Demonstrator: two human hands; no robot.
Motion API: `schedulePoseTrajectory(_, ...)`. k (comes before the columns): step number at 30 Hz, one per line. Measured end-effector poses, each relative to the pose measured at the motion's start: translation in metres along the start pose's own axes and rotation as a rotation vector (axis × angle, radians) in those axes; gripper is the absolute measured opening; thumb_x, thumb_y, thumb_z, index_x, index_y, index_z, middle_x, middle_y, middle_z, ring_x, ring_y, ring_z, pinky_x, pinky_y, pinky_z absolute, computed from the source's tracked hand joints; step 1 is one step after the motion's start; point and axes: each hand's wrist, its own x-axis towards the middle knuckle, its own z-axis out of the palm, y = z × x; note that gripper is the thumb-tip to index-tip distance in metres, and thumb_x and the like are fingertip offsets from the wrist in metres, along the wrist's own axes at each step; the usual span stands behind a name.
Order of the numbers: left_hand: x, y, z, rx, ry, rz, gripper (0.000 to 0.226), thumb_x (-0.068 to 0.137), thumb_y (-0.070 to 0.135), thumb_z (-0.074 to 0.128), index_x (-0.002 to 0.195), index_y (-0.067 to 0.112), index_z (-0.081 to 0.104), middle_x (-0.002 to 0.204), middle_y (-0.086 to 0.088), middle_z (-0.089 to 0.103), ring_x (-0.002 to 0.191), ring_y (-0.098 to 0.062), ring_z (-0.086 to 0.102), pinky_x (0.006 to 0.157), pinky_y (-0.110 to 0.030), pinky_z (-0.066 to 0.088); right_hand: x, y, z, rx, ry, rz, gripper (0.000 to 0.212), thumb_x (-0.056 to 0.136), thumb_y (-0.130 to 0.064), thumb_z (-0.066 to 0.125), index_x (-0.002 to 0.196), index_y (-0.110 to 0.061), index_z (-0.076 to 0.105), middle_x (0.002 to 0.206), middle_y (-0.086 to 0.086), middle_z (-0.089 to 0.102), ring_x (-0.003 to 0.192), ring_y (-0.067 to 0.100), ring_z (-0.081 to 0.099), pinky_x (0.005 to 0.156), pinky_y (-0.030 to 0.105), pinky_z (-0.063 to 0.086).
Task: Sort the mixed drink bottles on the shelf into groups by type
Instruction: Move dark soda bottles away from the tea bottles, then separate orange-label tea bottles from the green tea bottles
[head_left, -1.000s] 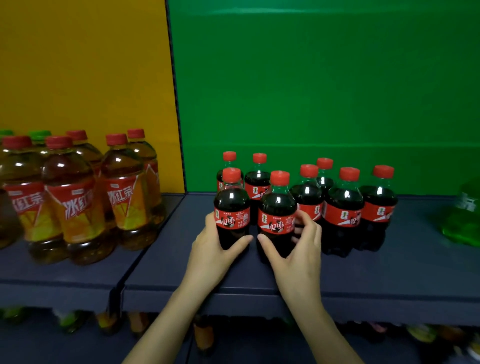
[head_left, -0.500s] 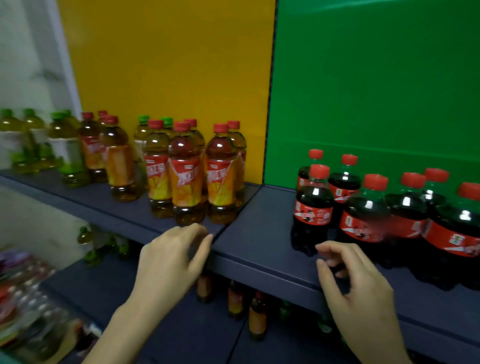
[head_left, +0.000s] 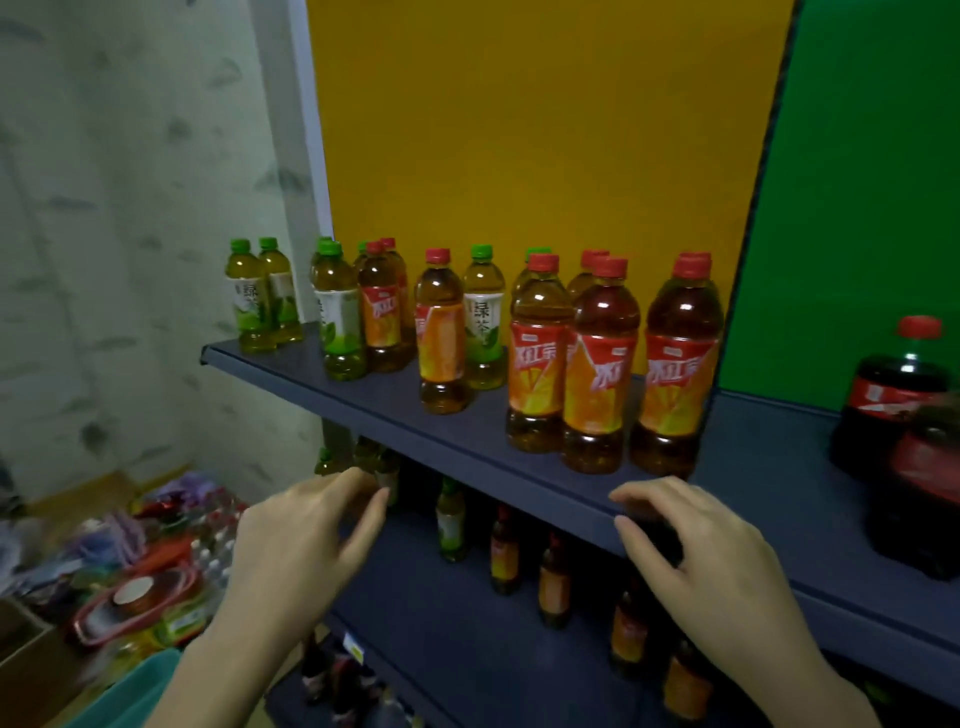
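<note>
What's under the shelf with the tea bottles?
A lower shelf holds small bottles: a green-labelled bottle and orange-labelled bottles. The upper shelf edge, the left hand and the right hand hide others, so the count is unclear.

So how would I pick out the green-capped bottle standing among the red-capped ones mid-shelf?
Look at the yellow panel, then down to the dark blue shelf in front of it. Near the shelf's middle a green-capped bottle stands just behind a lone red-capped bottle. Its white label with green leaves sets it apart from the orange labels either side.
</note>
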Motion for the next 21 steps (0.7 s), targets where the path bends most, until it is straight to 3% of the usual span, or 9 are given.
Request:
schedulePoseTrajectory(5,0.013,-0.075,-0.003,-0.008,0.002,-0.018,0.035,0.084,0.049,0.038,0.079,0.026,0.064,0.069,0.007,0.065,0.053,-0.014,0.062,0.040,-0.027,0.046,0.030,-0.046,0.042,0.004,0.053,0.024,0.021,0.087,-0.034,0.054,0.108,-0.035,0.060,0.100,-0.025,0.057,0.098,-0.003,0.052,0.075,0.018,0.043)
schedulePoseTrajectory(10,0.038,-0.138,0.011,-0.049,-0.032,0.019,0.039,0.083,0.052,0.037,0.079,0.024,0.064,0.074,0.007,0.065,0.066,-0.019,0.066,0.047,-0.027,0.047,0.063,-0.074,0.075,-0.021,0.106,0.056,0.022,0.089,-0.030,0.055,0.110,-0.032,0.061,0.102,-0.025,0.056,0.094,-0.004,0.049,0.067,0.013,0.039)
schedulePoseTrajectory(16,0.089,-0.178,0.049,-0.219,-0.081,0.074,0.044,0.081,0.054,0.038,0.095,0.020,0.063,0.083,0.006,0.066,0.075,-0.020,0.065,0.059,-0.033,0.052,0.105,-0.093,0.102,0.123,0.115,0.098,0.028,0.090,-0.024,0.054,0.117,-0.028,0.059,0.113,-0.018,0.059,0.105,0.002,0.055,0.091,0.026,0.048)
schedulePoseTrajectory(21,0.138,-0.179,0.093,-0.374,-0.094,0.174,0.050,0.081,0.054,0.035,0.110,0.021,0.059,0.094,0.013,0.060,0.081,-0.013,0.062,0.068,-0.034,0.053,0.145,-0.100,0.130,0.173,0.081,0.115,0.038,0.093,-0.025,0.049,0.130,-0.032,0.045,0.125,-0.024,0.044,0.115,-0.009,0.038,0.095,0.005,0.032)
